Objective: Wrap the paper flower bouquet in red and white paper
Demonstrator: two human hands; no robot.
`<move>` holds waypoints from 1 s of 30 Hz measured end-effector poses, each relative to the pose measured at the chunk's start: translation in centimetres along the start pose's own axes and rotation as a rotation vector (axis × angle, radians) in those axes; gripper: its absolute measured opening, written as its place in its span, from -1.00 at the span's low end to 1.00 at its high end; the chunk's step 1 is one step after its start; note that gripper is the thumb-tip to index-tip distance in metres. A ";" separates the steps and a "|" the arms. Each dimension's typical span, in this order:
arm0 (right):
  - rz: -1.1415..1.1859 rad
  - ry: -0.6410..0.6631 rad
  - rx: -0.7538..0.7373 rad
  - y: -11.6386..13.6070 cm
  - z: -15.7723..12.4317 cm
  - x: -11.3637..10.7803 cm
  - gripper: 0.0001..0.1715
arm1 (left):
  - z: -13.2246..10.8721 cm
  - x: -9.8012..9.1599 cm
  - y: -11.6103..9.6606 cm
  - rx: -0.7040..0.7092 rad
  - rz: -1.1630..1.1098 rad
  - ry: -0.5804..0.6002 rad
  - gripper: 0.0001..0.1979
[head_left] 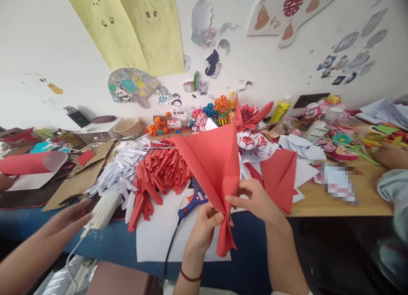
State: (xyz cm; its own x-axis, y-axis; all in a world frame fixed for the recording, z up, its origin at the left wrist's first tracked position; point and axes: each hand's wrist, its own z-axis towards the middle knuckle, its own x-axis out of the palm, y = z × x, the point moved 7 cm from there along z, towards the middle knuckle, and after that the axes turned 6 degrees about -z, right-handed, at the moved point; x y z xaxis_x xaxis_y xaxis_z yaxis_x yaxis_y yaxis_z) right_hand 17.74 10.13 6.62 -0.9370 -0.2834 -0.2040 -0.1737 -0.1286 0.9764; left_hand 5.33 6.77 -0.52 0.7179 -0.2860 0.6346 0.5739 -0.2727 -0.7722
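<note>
Left hand (pixel 204 222) and right hand (pixel 256 199) pinch gathered red paper (pixel 212 154); a slackened grip could unfurl it against the glue gun (pixel 190 208) at nine o'clock.

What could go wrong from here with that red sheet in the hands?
The gathered neck of the red sheet is pinched in the left hand and right hand with no tie visible, so it may spring open if they let go. The glue gun lies close beyond the left hand with a small light lit; if hot, it could burn fingers. Its cord runs down near the left forearm, so a snag might drag the gun.
</note>
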 end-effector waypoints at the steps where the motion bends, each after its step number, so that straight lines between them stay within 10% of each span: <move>1: 0.003 -0.012 -0.006 0.0 -0.2 -0.2 -0.71 | 0.1 0.1 0.1 -0.007 0.003 -0.002 -0.61; 11: 0.069 -0.153 0.012 -0.2 -1.4 -1.3 -0.79 | 1.1 1.0 0.5 0.009 0.051 0.005 -0.66; 18: -0.043 -0.508 -0.068 0.4 -4.1 -0.4 -0.59 | 1.2 0.9 0.2 0.092 -0.028 -0.081 -0.62; 30: -0.301 -0.672 -0.133 0.9 -5.5 1.6 -0.93 | 1.2 0.5 0.1 0.091 -0.007 -0.181 -0.60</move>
State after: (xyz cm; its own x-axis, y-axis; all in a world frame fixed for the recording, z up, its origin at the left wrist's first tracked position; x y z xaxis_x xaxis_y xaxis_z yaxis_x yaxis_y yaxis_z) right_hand 17.74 4.29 6.80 -0.8453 0.4186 -0.3319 -0.4537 -0.2346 0.8597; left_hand 6.20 7.73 -0.33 0.7682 -0.1122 0.6303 0.6065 -0.1879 -0.7726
